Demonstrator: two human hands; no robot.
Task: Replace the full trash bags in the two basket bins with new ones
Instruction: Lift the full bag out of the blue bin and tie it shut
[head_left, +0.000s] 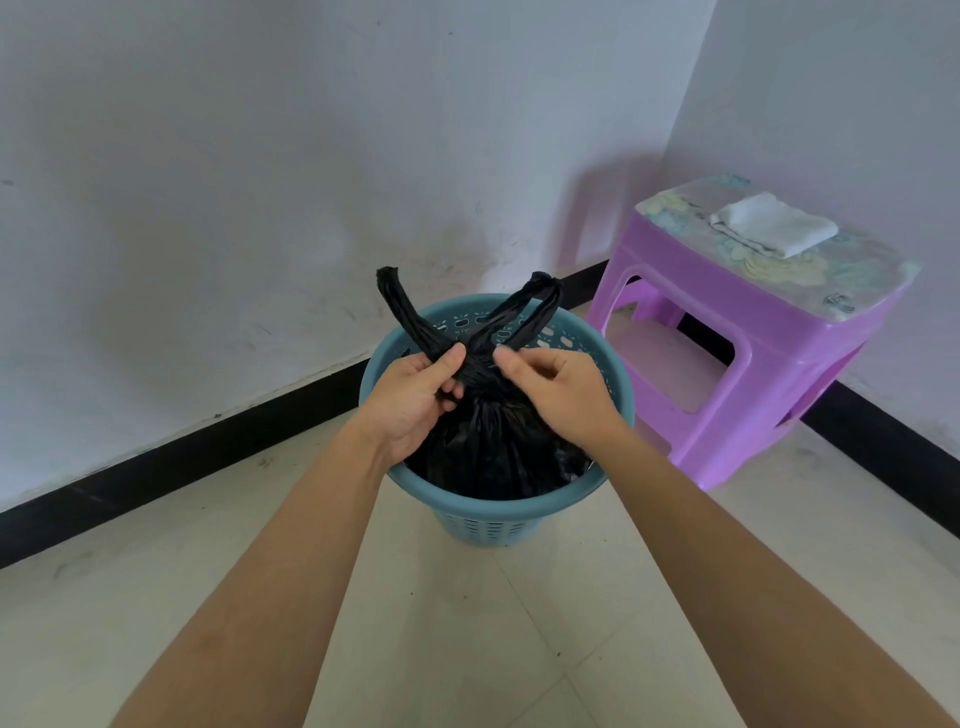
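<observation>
Left hand (415, 397) gripping gathered neck of black trash bag (488, 452); right hand (563, 392) pinching it from the other side. Bag sitting in blue basket bin (493, 510) under both hands, handles sticking up beyond them.

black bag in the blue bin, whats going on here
A person is working on the black trash bag, which sits inside the blue basket bin. The left hand grips the bag's gathered neck, the right hand pinches it from the other side, and two handle loops stick up, so it looks like knotting. The bag is not lifted out yet.
</observation>
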